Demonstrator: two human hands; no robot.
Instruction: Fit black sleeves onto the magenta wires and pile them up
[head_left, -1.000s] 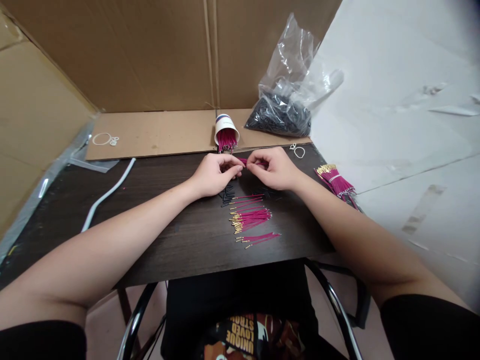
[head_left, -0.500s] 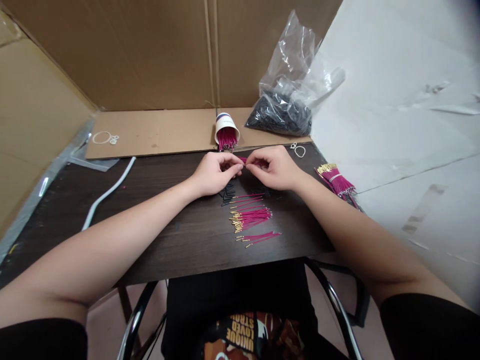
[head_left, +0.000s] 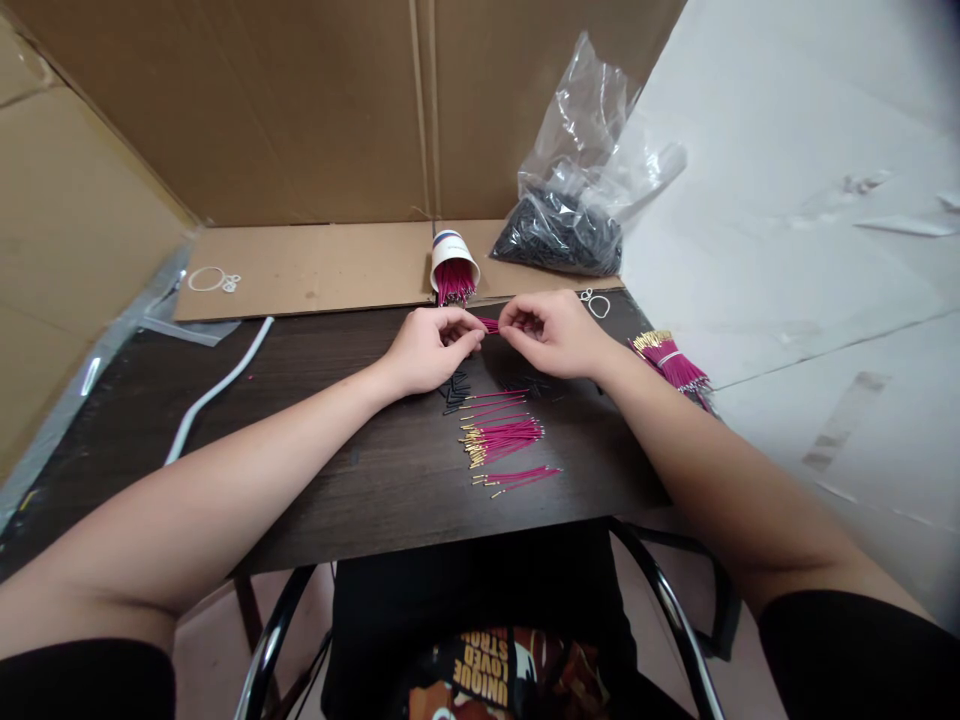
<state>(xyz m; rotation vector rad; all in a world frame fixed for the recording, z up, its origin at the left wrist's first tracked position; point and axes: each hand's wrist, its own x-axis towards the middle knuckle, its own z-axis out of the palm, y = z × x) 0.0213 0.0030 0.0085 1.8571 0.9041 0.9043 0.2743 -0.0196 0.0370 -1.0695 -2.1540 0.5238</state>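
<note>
My left hand (head_left: 435,350) is closed in a pinch above the dark table, thumb against the fingertips. Close by on the right, my right hand (head_left: 551,335) is pinched too, its fingers curled. What either holds is too small to make out. Magenta wires (head_left: 490,325) show in the gap between the fingertips, partly hidden by both hands. Short black sleeves (head_left: 454,390) lie below my left hand, and a few more are under the right. Nearer me, rows of magenta wires with gold-coloured ends (head_left: 506,438) are spread on the table.
A paper cup (head_left: 453,262) full of magenta wires lies tipped toward me at the back. Behind it to the right stands a clear bag (head_left: 562,225) of black pieces. A banded wire bundle (head_left: 673,362) rests at the right edge, a pale tube (head_left: 217,385) on the left.
My right hand has shifted slightly right, widening the gap between the fingertips, where more magenta wire shows. My left hand stays almost in place.
</note>
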